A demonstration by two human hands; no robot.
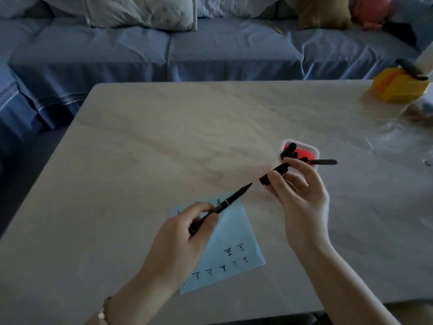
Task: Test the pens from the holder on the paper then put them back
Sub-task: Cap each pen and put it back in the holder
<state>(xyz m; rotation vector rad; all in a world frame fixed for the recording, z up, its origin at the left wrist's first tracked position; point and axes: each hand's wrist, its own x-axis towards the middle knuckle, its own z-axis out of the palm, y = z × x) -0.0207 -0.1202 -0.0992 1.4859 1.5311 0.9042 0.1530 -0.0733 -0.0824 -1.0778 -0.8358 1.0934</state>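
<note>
My left hand (187, 221) is wrapped around the barrel of a black pen (225, 204), uncapped, its tip pointing up and right over the surface (164, 127). My right hand (302, 195) pinches the pen's cap (274, 174) between thumb and fingertips, open end facing the tip, with a small gap between the two. The blue paper (234, 231) lies under my left hand and already carries a scatter of black test marks and one red one (so several pens look tested). The holder (314, 150), white-rimmed with a red inside, stands just beyond my right hand with dark pens leaning in it, one sticking out sideways to the right. I cannot tell whether this pen has made its mark yet. If it has, I judge this the capping step: line the cap up with the tip, press until it seats, then drop the pen into the holder.
</note>
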